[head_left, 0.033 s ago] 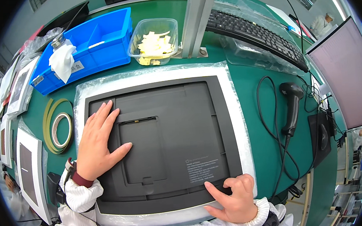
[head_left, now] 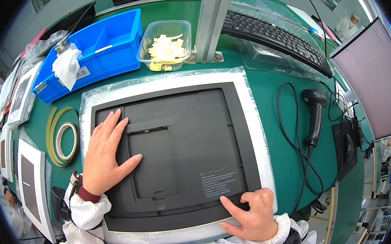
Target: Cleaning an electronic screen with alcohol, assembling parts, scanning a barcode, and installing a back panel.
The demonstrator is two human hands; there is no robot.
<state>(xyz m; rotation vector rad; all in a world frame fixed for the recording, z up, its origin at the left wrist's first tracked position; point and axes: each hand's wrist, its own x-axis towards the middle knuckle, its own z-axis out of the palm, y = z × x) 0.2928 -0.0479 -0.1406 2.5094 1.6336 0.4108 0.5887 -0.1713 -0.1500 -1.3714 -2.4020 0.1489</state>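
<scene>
In front of me lies a wide, flat black device housing (head_left: pixel 197 140), with a white border around it and clear plastic film beneath. A rectangular recess (head_left: pixel 153 171) with small gold contacts at its top edge is sunk into its left half. Small pale print marks its lower right. My left hand (head_left: pixel 104 154) rests flat on the housing's left side, thumb spread beside the recess. Near the lower right corner is my right hand (head_left: pixel 253 216); its index finger touches the housing, the thumb points left, and the other fingers curl loosely. Neither hand shows anything held.
Behind the housing stand a blue divided bin (head_left: pixel 107 51) and a clear tub (head_left: pixel 164 48) of yellowish pieces. Tape rolls (head_left: pixel 66 141) and framed panels (head_left: pixel 32 180) lie left. To the right are a corded barcode scanner (head_left: pixel 315 117), a keyboard (head_left: pixel 276 37), a mouse (head_left: pixel 349 150) and a monitor (head_left: pixel 373 80).
</scene>
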